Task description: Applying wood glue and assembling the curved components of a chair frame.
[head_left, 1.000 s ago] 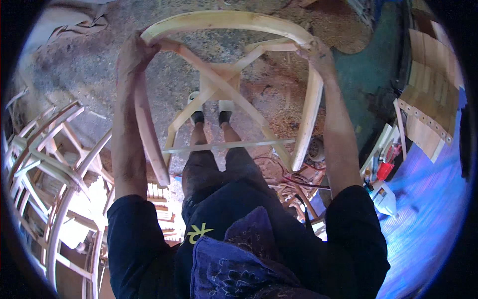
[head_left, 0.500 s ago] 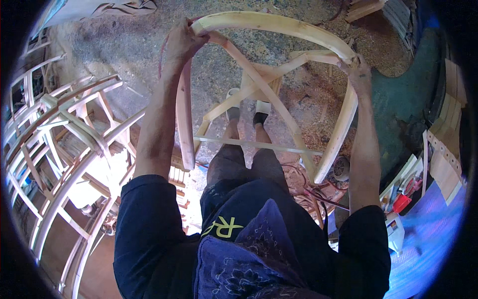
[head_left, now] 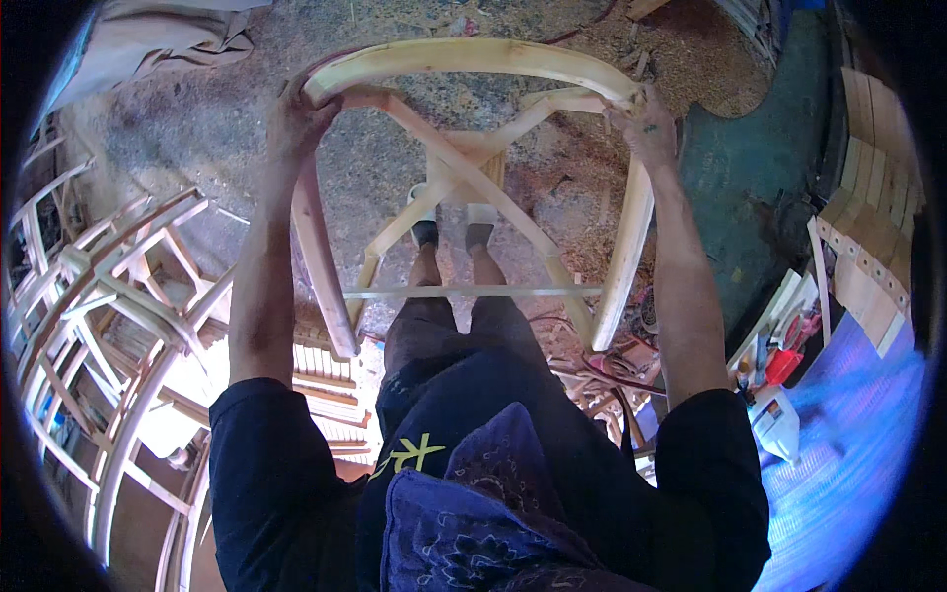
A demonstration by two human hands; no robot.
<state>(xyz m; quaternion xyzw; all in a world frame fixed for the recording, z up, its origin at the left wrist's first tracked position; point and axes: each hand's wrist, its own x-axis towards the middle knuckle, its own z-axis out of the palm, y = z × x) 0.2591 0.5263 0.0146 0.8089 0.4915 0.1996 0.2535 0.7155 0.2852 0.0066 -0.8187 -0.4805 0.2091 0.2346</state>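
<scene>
Held up in front of me is a pale wooden chair frame [head_left: 473, 56], its curved top rail bowing away from me. My left hand [head_left: 299, 116] wraps round the rail's left corner, where a straight leg runs down toward me. At the right corner, my right hand [head_left: 646, 126] grips the joint above the other leg. Two crossed wooden braces and a thin straight crossbar [head_left: 473, 292] span the space between the legs. Fingertips are partly hidden behind the wood.
Several wooden chair frames [head_left: 128, 296] are stacked on the left. A wooden block [head_left: 488, 158] lies on the dusty floor by my feet. On the right are a dark green surface [head_left: 750, 187], stacked wood pieces [head_left: 868, 197], a red tool [head_left: 783, 366] and a white jug [head_left: 776, 426].
Both hands and the chair frame have shifted left in the view. The frame, tilted before, now sits more level, its right side a little closer to me.
</scene>
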